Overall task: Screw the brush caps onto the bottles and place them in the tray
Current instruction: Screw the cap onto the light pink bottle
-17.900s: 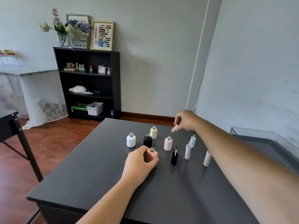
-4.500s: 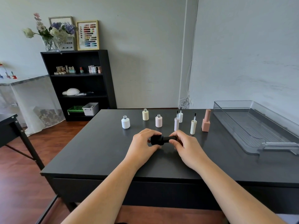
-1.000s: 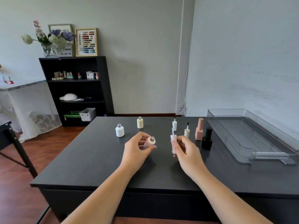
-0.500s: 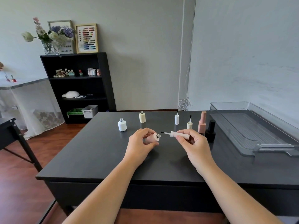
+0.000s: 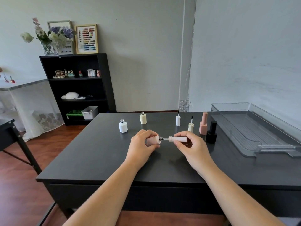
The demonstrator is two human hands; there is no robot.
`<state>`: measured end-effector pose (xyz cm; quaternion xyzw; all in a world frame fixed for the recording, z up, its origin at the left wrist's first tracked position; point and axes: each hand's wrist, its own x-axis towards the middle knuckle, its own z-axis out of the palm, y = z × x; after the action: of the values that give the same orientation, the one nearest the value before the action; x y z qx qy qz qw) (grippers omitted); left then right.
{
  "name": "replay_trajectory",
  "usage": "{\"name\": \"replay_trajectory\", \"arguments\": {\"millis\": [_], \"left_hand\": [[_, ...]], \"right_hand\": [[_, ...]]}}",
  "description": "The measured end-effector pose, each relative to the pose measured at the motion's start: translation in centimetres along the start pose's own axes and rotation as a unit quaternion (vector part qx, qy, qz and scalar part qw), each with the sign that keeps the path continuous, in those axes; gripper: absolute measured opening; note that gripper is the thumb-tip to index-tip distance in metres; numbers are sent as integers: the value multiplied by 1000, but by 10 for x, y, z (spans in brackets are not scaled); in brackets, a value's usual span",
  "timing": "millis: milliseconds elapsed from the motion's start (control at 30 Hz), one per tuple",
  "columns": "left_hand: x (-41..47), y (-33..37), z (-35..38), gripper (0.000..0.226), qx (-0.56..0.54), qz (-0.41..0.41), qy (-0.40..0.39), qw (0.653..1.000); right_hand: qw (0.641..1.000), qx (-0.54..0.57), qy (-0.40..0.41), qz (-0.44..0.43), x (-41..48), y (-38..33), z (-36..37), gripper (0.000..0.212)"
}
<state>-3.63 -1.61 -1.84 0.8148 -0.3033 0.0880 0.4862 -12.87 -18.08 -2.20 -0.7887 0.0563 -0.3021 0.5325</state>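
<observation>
My left hand [image 5: 141,145] holds a pale pink bottle [image 5: 154,140] on its side, its threaded neck pointing right. My right hand [image 5: 192,146] holds the matching pink brush cap [image 5: 177,139] level, with the brush tip inside the bottle's neck and the stem still showing. A white bottle [image 5: 123,126] and a cream bottle [image 5: 143,118] stand uncapped farther back. A white brush cap [image 5: 178,119] and a cream brush cap [image 5: 191,126] stand brush-up. A capped peach bottle [image 5: 203,126] and a capped black bottle [image 5: 211,134] stand beside the clear tray [image 5: 263,146].
The dark table [image 5: 101,154] has its front edge close to me. The tray lies along the table's right side by the wall. A black shelf [image 5: 78,88] stands behind on the left, and another table's corner [image 5: 8,128] is at far left.
My right hand has brought the pink cap's brush into the bottle's neck; half a second ago the tip was just outside it. Earlier I set the capped black bottle beside the peach one.
</observation>
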Motion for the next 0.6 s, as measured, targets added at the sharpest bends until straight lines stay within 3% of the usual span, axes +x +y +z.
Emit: {"name": "replay_trajectory", "arguments": {"millis": [200, 367, 467, 600], "left_hand": [[-1, 2, 2, 27, 33, 20, -11, 999], [-1, 4, 2, 26, 64, 44, -14, 997], [-1, 4, 2, 27, 64, 42, -8, 997], [-1, 4, 2, 28, 60, 41, -4, 997]], "right_hand": [[998, -54, -24, -12, 0, -1, 1, 24], [994, -98, -44, -14, 2, -1, 5, 10], [990, -128, -63, -5, 7, -1, 7, 15], [991, -90, -98, 15, 8, 0, 6, 12]]}}
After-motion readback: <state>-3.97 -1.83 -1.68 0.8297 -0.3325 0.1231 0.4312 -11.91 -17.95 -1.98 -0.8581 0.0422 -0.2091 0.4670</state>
